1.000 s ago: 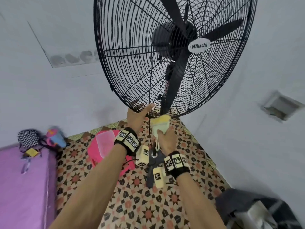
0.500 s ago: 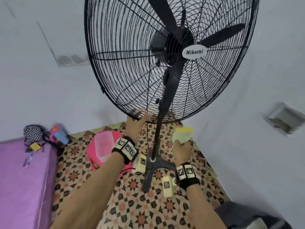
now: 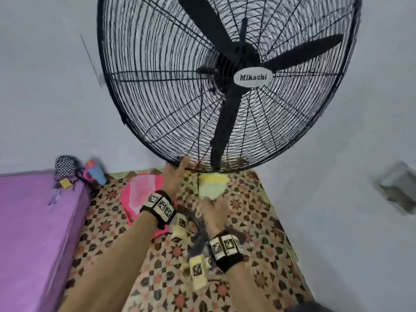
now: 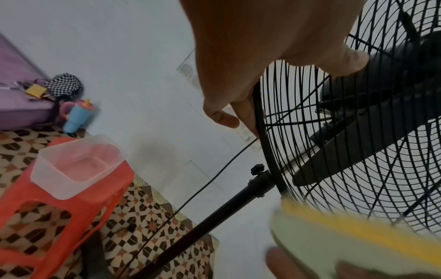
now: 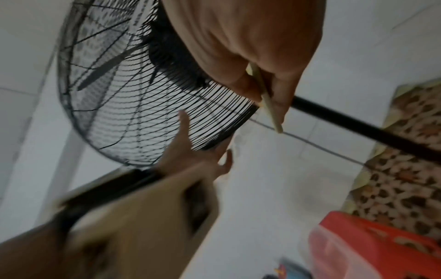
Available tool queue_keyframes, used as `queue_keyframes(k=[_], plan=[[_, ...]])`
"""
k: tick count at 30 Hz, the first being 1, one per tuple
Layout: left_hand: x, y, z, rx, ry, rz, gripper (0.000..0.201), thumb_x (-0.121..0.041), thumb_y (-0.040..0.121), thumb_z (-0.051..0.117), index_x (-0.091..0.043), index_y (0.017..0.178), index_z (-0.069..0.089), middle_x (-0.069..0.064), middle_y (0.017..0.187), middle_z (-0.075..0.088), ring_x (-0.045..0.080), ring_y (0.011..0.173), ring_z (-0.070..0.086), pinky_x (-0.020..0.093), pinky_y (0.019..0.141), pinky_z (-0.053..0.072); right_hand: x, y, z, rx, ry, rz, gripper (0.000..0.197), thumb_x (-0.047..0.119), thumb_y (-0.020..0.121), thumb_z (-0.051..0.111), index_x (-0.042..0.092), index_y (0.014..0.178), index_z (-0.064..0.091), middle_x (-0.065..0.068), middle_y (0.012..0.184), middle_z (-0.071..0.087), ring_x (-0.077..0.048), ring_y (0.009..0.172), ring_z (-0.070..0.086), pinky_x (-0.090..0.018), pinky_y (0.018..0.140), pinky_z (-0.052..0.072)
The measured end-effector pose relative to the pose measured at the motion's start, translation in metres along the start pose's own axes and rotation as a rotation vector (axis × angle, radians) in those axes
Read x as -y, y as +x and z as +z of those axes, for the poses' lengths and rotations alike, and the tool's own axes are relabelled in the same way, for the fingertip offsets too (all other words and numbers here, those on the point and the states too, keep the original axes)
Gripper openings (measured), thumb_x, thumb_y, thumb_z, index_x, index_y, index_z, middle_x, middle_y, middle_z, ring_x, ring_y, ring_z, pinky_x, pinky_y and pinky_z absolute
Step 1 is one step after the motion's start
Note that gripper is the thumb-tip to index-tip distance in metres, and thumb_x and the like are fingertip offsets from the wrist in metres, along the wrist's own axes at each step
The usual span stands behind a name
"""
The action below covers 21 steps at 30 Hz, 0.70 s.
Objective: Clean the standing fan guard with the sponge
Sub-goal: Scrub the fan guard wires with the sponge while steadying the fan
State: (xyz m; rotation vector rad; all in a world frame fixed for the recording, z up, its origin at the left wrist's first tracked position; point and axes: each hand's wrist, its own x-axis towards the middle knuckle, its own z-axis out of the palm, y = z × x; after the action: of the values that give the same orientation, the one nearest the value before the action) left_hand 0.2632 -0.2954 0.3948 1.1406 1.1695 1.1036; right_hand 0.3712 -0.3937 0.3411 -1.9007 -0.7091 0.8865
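Two hands work at the bottom of the black wire fan guard, which fills the upper part of the head view with the blades and a white maker's badge behind it. The left hand reaches up to the guard's lowest rim; in the left wrist view its thumb lies on the front wires and its fingers curl behind the black rim, so it grips the guard's edge. The right hand sits lower and just to the right, clamped on a yellow and pale green sponge. The sponge is just beneath the rim, yellow side up; whether it touches the wires cannot be told through the blur. In the right wrist view only a thin pale edge of the sponge shows between the curled fingers. The fan's black pole runs down between the two forearms. To the left stands a red plastic stool with a clear tub on top, on the patterned floor.
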Motion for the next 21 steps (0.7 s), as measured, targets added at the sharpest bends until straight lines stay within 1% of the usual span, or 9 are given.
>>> queue_keyframes(k=[3, 5, 8, 10, 12, 14, 17, 19, 21], plan=[[0.001, 0.000, 0.002, 0.001, 0.012, -0.009, 0.070, -0.066, 0.091, 0.068, -0.024, 0.140, 0.043, -0.001, 0.137, 0.056, 0.028, 0.134, 0.053, 0.054, 0.115, 0.042, 0.008, 0.023, -0.027, -0.131, 0.092, 0.053, 0.049, 0.028, 0.104, 0.058, -0.010, 0.135, 0.055, -0.026, 0.137, 0.057, -0.040, 0.134, 0.050, -0.039, 0.109, 0.040], [0.005, 0.001, 0.003, -0.002, 0.026, -0.005, 0.086, -0.068, 0.090, 0.067, -0.018, 0.153, 0.036, 0.005, 0.155, 0.048, 0.028, 0.140, 0.049, 0.057, 0.118, 0.038, 0.018, 0.027, -0.026, -0.122, 0.075, 0.038, 0.053, 0.033, 0.105, 0.057, -0.010, 0.136, 0.055, -0.027, 0.138, 0.057, -0.041, 0.132, 0.051, -0.040, 0.107, 0.041], [0.005, 0.001, 0.006, 0.014, 0.014, -0.009, 0.110, -0.083, 0.078, 0.068, -0.020, 0.159, 0.028, 0.005, 0.161, 0.042, 0.027, 0.143, 0.046, 0.060, 0.119, 0.037, 0.025, 0.016, -0.005, 0.008, 0.035, -0.062, 0.040, 0.029, 0.101, 0.063, -0.003, 0.125, 0.065, -0.020, 0.124, 0.069, -0.032, 0.116, 0.066, -0.028, 0.087, 0.049], [0.005, 0.001, 0.005, 0.011, 0.033, 0.012, 0.112, -0.084, 0.076, 0.068, -0.017, 0.158, 0.030, 0.006, 0.158, 0.045, 0.026, 0.141, 0.048, 0.058, 0.118, 0.038, 0.026, 0.001, 0.007, 0.122, -0.036, -0.153, 0.022, 0.020, 0.098, 0.065, 0.000, 0.107, 0.068, -0.010, 0.099, 0.073, -0.016, 0.095, 0.069, -0.016, 0.068, 0.042], [0.003, 0.000, 0.003, 0.028, 0.050, 0.028, 0.108, -0.081, 0.080, 0.068, -0.016, 0.158, 0.031, 0.003, 0.157, 0.046, 0.022, 0.140, 0.047, 0.052, 0.119, 0.038, 0.018, -0.005, 0.008, 0.181, -0.100, -0.189, 0.013, 0.016, 0.098, 0.065, 0.004, 0.101, 0.069, 0.001, 0.086, 0.067, -0.011, 0.084, 0.065, -0.017, 0.061, 0.037], [0.005, 0.002, -0.001, 0.042, 0.031, 0.047, 0.104, -0.078, 0.083, 0.067, -0.015, 0.158, 0.032, 0.003, 0.157, 0.047, 0.021, 0.139, 0.049, 0.049, 0.117, 0.039, 0.010, 0.002, 0.000, 0.104, -0.099, -0.098, 0.018, 0.017, 0.096, 0.064, 0.002, 0.104, 0.072, -0.004, 0.093, 0.071, -0.022, 0.089, 0.068, -0.025, 0.068, 0.042], [0.009, 0.009, -0.005, 0.069, 0.060, -0.001, 0.117, -0.089, 0.076, 0.064, -0.015, 0.160, 0.027, 0.009, 0.162, 0.043, 0.027, 0.142, 0.048, 0.055, 0.117, 0.040, -0.001, 0.022, -0.017, -0.177, 0.043, 0.048, 0.022, 0.015, 0.094, 0.064, 0.002, 0.110, 0.068, -0.010, 0.106, 0.074, -0.028, 0.092, 0.069, -0.028, 0.070, 0.049], [0.016, 0.015, -0.006, 0.082, 0.070, -0.010, 0.118, -0.090, 0.075, 0.064, -0.018, 0.161, 0.025, 0.007, 0.164, 0.041, 0.027, 0.144, 0.046, 0.057, 0.117, 0.040, 0.010, 0.025, -0.023, -0.213, 0.060, 0.000, 0.012, 0.015, 0.098, 0.062, 0.005, 0.102, 0.066, -0.012, 0.099, 0.074, -0.027, 0.083, 0.070, -0.028, 0.061, 0.051], [0.025, 0.022, -0.007, 0.079, 0.107, -0.024, 0.118, -0.091, 0.074, 0.063, -0.022, 0.161, 0.024, 0.006, 0.164, 0.041, 0.028, 0.146, 0.046, 0.059, 0.119, 0.038, 0.021, 0.022, -0.013, -0.150, -0.010, -0.069, 0.017, 0.024, 0.102, 0.060, 0.008, 0.100, 0.066, -0.007, 0.092, 0.073, -0.023, 0.078, 0.072, -0.028, 0.061, 0.056]])
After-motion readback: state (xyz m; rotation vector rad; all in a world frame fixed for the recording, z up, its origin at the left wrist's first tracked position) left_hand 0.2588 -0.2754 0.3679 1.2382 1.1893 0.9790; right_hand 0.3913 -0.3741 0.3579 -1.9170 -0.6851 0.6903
